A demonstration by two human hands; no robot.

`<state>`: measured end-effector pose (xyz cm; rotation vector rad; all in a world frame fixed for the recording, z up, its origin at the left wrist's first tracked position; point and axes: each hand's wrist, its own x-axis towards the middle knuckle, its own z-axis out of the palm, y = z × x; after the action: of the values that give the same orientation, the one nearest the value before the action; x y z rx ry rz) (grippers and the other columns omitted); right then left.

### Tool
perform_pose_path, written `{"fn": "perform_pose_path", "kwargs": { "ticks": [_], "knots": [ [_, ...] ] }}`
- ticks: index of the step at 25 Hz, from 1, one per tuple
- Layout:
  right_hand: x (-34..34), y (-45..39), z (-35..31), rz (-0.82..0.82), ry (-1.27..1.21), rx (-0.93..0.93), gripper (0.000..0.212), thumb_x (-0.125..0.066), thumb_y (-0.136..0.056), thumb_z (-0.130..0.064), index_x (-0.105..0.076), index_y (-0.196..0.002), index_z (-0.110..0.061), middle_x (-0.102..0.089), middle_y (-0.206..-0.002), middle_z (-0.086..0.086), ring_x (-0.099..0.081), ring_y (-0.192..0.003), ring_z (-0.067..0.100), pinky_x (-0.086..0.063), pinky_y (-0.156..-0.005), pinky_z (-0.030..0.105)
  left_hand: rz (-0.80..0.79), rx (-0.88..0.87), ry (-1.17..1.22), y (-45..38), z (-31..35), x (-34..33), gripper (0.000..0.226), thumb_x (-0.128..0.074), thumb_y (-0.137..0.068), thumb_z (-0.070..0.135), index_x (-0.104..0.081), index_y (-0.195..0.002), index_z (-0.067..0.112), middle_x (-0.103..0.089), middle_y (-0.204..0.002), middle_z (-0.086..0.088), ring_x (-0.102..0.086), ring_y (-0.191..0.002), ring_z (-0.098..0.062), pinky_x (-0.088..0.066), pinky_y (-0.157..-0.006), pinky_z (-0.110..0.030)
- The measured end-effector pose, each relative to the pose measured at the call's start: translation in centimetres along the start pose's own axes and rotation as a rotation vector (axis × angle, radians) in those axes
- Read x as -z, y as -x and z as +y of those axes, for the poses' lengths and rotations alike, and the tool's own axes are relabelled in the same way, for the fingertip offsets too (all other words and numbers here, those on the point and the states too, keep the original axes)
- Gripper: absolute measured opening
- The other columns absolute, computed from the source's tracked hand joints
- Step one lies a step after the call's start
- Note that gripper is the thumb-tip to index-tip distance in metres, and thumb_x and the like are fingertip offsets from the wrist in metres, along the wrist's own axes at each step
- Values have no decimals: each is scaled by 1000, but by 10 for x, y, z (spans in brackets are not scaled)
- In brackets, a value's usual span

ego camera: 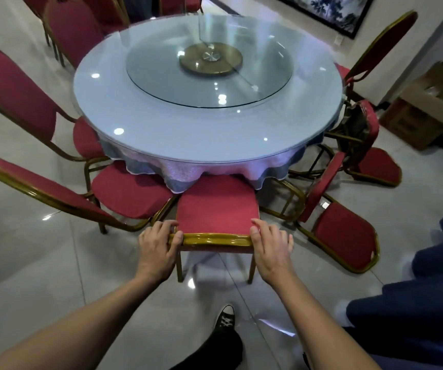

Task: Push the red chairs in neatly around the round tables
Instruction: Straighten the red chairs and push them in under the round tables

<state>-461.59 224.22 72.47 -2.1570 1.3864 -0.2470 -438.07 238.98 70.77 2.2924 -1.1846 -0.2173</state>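
Chairs, nearest one (pixel 216 209): red fabric, faintly speckled; frames glossy gold.
Round table (pixel 161 124): pale blue-white top under clear glass.
Turntable hub (pixel 211 59): olive-gold, silver centre.
Tablecloth (pixel 185 173): lilac-white and grey-blue, scalloped white edge.
Floor (pixel 41 263): glossy pale grey tile.
Shoe (pixel 225 317): black, white laces and toe.
Cardboard box (pixel 428 108): brown.
Wall picture (pixel 330 9): blue-and-white, black frame.

We see a round table (pixel 207 121) with a glass top, a glass turntable (pixel 209 73) at its centre and a scalloped cloth hanging from its edge. The near red chair (pixel 216 209), gold-framed, stands upright with its seat partly under the cloth. Two red chairs (pixel 127 193) at near left are angled toward the table. At right, two chairs (pixel 346 228) lie tipped over.
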Motion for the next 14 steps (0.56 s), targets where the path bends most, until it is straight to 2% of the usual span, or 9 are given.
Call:
{"fn": "perform_pose_path", "kwargs": {
  "ticks": [4,9,14],
  "knots": [
    [10,-25,12,12,17,12,73,-3,-94,-68,-47,-145,-42,-54,-128,-5,-44,-124,21,-20,-118,59,59,43,40,-13,21,-14,52,-31,-95,52,-67,-112,18,-62,-104,-1,-55,-99,-26,-40,-94,-52],
    [8,-47,9,50,-40,18,74,-2,-94,-69,-51,-141,-39,-53,-128,-6,-43,-126,19,-11,-122,55,50,-21,64,-36,23,-10,54,-31,-96,51,-65,-123,18,-63,-114,-2,-57,-105,-26,-42,-94,-52],
    [18,-72,9,35,-25,25,74,-1,-95,-69,-50,-141,-38,-53,-130,-6,-43,-127,19,-12,-122,56,40,8,44,-56,39,-9,57,-28,-95,52,-63,-125,18,-62,-117,-5,-56,-104,-26,-41,-94,-51]
  ]
}}
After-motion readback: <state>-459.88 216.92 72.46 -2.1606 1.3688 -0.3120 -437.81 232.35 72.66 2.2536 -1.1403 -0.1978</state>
